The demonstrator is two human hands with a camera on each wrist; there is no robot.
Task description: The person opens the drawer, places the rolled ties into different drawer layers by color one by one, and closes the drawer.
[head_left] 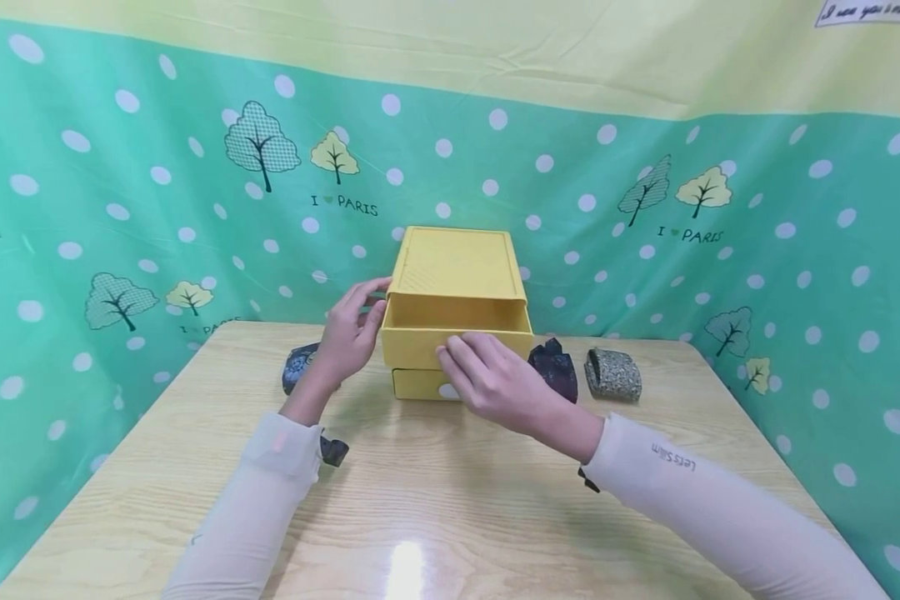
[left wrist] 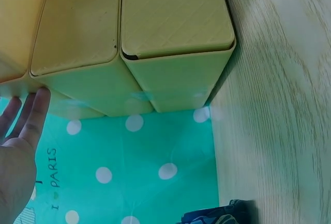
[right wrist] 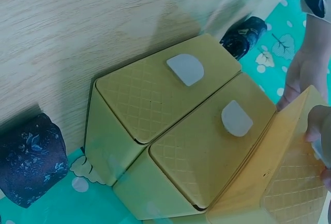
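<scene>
Head view: stretches two pale sleeves (head_left: pixel 678 492) over a wood-grained counter (head_left: pixel 420 475) to a yellow drawer cabinet (head_left: pixel 457 260), standing near the far side in front of a green dotted curtain (head_left: pixel 457 179). Lays the left grip (head_left: pixel 351 333) along the cabinet's left side, fingers fairly straight and slightly parted, fingertips touching its edge in the left wrist view. Curls the right grip (head_left: pixel 495 379) at the front of the top drawer (head_left: pixel 408 346), out partway beyond the cabinet's front, with yellow inner walls on view. Seems, from the right wrist view, to pinch the drawer's white handle (right wrist: pixel 316 149) between thumb and fingers, though partly cut off by the frame edge. Has below it a middle drawer (right wrist: pixel 201 151) and a bottom drawer (right wrist: pixel 145 97), both in flush or nearly so, each with a half-round pull (right wrist: pixel 238 119). Has on the counter, left of the cabinet and near the left grip, partly hidden, a blue patterned cloth roll (head_left: pixel 297 367); just right of the cabinet, partly behind the right grip, a dark patterned roll (head_left: pixel 557 371); farther right, near the dark one but apart, a grey speckled roll (head_left: pixel 615 375). Shows a dark strap (head_left: pixel 333 452) at the left sleeve, small dark lettering (head_left: pixel 673 457) on the right sleeve and a bright patch of reflected light (head_left: pixel 405 571) on the counter's near part
</scene>
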